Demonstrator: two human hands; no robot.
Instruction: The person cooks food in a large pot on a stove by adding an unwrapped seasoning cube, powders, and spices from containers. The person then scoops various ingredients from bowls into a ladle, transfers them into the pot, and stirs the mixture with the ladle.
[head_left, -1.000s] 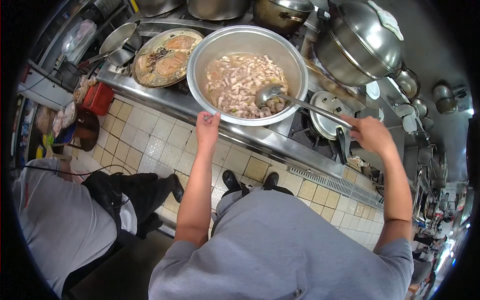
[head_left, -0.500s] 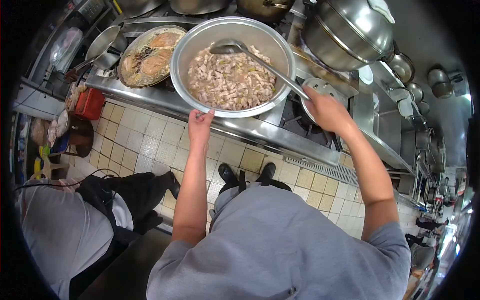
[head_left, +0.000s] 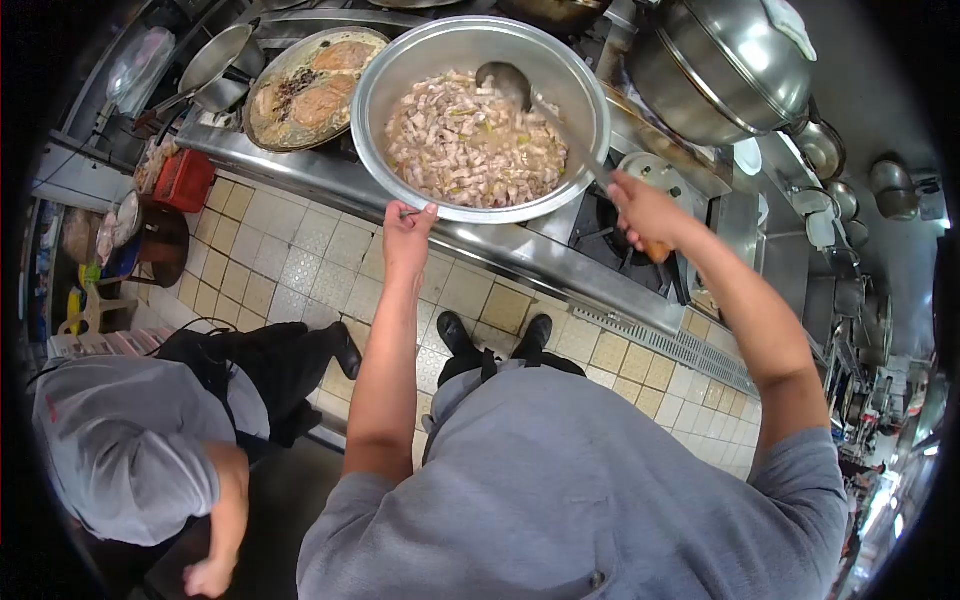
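A wide metal pot (head_left: 372, 150) stands on the stove, holding chopped pale meat (head_left: 470, 145) in liquid. My left hand (head_left: 408, 236) is closed on the pot's near rim, where something thin and metallic shows between the fingers. My right hand (head_left: 652, 212) grips the long handle of a metal ladle (head_left: 505, 85), right of the pot. Its wooden handle end shows below that hand. The ladle's bowl rests at the far side of the meat, partly over it.
A round pan (head_left: 262, 125) of food and a saucepan (head_left: 215, 65) sit left of the pot. A large lidded pot (head_left: 690, 75) stands at right, near a pressure-cooker lid (head_left: 650, 172). A co-worker (head_left: 130, 440) is at lower left, beyond a red container (head_left: 190, 180).
The ladle has gone from the pot's right side to its far left, then back rightward, with my right hand. My left hand stays at the rim. The co-worker's arm has come into view.
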